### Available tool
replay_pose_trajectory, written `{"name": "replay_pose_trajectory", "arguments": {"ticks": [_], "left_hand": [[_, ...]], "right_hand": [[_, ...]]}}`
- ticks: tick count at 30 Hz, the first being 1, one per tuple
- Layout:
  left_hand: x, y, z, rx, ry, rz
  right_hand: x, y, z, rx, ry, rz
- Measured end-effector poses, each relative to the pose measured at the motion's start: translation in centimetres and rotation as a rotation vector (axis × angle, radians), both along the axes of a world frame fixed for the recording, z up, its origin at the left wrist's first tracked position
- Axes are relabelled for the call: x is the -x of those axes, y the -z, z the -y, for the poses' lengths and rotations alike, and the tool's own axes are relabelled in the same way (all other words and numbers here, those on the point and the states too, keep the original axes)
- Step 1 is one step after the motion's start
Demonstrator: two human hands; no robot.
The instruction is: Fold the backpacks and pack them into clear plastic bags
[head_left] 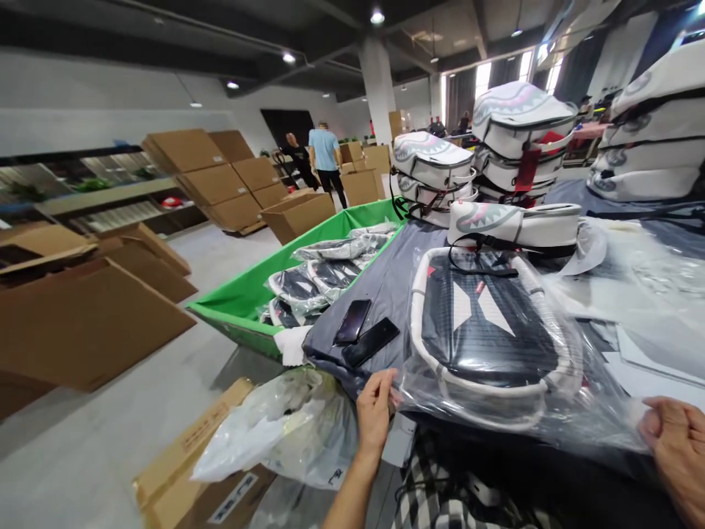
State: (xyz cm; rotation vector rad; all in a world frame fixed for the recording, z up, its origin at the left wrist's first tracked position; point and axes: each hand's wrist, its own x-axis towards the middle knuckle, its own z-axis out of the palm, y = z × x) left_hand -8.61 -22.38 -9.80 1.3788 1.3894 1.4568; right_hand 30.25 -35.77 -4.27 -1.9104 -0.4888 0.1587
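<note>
A white and black backpack (492, 323) lies with its black panel up, inside a clear plastic bag (468, 413), on the dark cloth-covered table. My left hand (377, 410) pinches the bag's near left corner. At the near right corner, my right hand (675, 441) has its fingers closed on the same bag, partly cut off by the frame edge. The bag's near edge stretches between both hands. Just behind the bagged backpack lies another white backpack (512, 224) with a shark-mouth print.
Two phones, one (353, 321) partly beside the other (371, 342), lie left of the bag. A green bin (231, 312) holds several bagged backpacks. Stacked backpacks (521, 139) stand behind. Cardboard boxes (93, 316) and plastic wrapping (297, 426) are on the left. Two people stand farther off.
</note>
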Motion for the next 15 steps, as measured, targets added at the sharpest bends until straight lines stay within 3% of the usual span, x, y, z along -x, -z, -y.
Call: {"name": "replay_pose_trajectory", "arguments": {"ticks": [2,4,7,10,15], "left_hand": [[-0.7,-1.2,0.4,-0.227,-0.162,-0.193],[-2.1,-2.7,1.3,-0.47,-0.199,-0.427],[-5.3,-4.9,2.9,-0.686,0.091,-0.72],[-8.0,-6.4,3.7,-0.676,0.304,-0.862],[-8.3,-7.0,3.9,-0.638,0.42,-0.917]], "right_hand": [[0.5,-0.5,0.0,-0.023,-0.012,-0.03],[0.6,-0.5,0.0,-0.032,-0.008,-0.027],[0.4,-0.3,0.1,-0.045,-0.029,-0.011],[0.1,-0.1,0.1,-0.079,-0.057,-0.02],[-0.5,0.7,0.0,-0.139,-0.079,-0.098]]}}
